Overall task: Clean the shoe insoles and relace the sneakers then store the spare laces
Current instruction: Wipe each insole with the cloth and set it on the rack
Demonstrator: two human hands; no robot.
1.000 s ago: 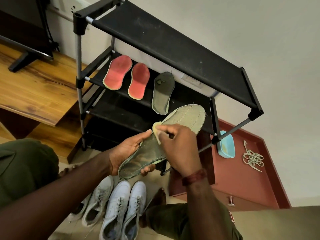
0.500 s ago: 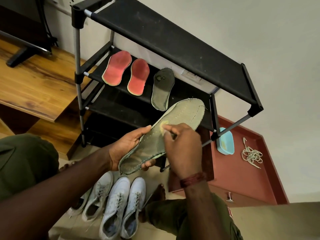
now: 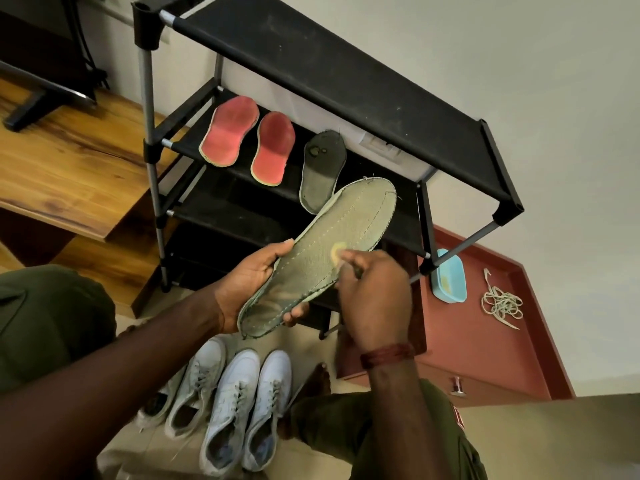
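My left hand (image 3: pixel 249 282) grips the heel half of a grey-green stitched insole (image 3: pixel 329 244), holding it up in front of the rack. My right hand (image 3: pixel 374 289) pinches a small yellow cloth pad (image 3: pixel 337 252) and presses it on the insole's middle. Two red insoles (image 3: pixel 228 133) (image 3: pixel 273 148) and a dark green insole (image 3: pixel 322 168) lie on the rack's second shelf. Several white sneakers (image 3: pixel 239 407) stand on the floor below my hands. A loose bundle of pale laces (image 3: pixel 502 303) lies on the red cabinet.
A black shoe rack (image 3: pixel 346 74) with metal poles stands against the wall. A light blue tub (image 3: pixel 448 280) sits on the red cabinet (image 3: pixel 485 358) at right. At left is a wooden table (image 3: pixel 69 174) with a screen's stand. My knees frame the sneakers.
My right hand has slid the yellow pad along the insole from near the heel side toward its middle. The insole has tipped slightly higher in my left hand.
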